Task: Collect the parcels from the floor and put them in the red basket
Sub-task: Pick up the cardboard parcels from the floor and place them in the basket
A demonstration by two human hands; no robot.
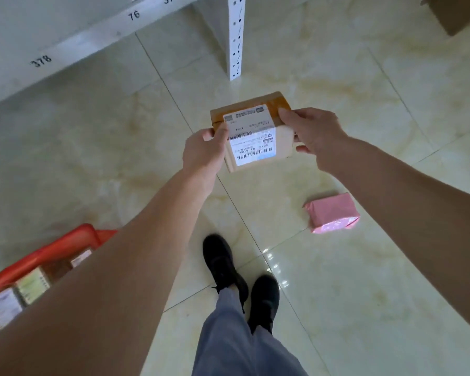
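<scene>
While the glossy cream tiled floor fills most of the head view, a white metal shelving rack with printed numbers on its edge runs across the upper left. Down at the lower left stands the red plastic basket, partly hidden behind the left forearm, with several labelled parcels already lying inside it. Held up in front of the person, clear of the floor, is a small brown cardboard parcel with tape and a white shipping label. The left hand grips its left edge, thumb curled over the top face, and the right hand grips its right edge, fingers wrapped around the side and underneath. A pink plastic-wrapped parcel lies on the tiles to the right of the black shoes, well apart from the basket.

By my reading, the step in hand is carrying the cardboard parcel to the basket. Next, it needs swinging down and left, over the rim, and setting among the parcels there. The pink one remains to be collected.
</scene>
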